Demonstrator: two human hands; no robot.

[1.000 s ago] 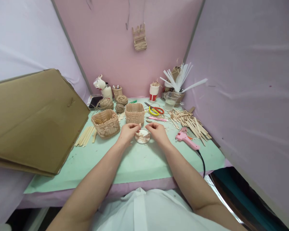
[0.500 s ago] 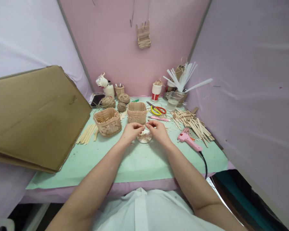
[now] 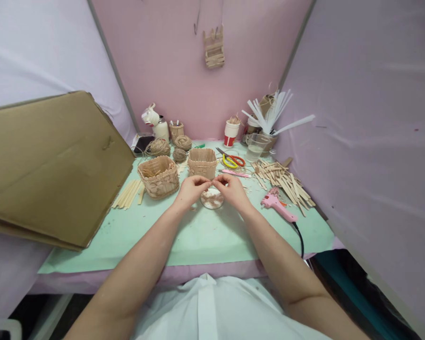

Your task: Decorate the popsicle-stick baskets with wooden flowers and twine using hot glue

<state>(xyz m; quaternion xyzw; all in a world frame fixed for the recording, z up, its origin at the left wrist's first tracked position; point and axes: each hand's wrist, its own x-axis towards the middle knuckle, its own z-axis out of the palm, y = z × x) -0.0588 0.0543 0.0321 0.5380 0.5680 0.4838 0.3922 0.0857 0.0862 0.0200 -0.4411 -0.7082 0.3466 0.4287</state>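
My left hand [image 3: 193, 190] and my right hand [image 3: 231, 190] meet fingertip to fingertip in the middle of the table. Both are pinched closed; whatever sits between the fingertips is too small to make out. Just below them lies a small round dish [image 3: 212, 199] with white and brownish bits in it. Behind my hands stands a square woven basket [image 3: 202, 165]. A second woven basket [image 3: 159, 182], holding flat wooden pieces, is left of my left hand.
A pink glue gun [image 3: 278, 205] with a black cord lies at right, before a heap of wooden sticks [image 3: 286, 182]. Scissors [image 3: 232, 160], twine balls [image 3: 159, 147] and a paper cup [image 3: 231, 132] stand farther back. Large cardboard [image 3: 56, 170] leans at left; pale sticks [image 3: 127, 194] lie beside it.
My hands have risen slightly above the dish and their fingertips have come closer together. The camera view has shifted a little; the things on the table have stayed put.
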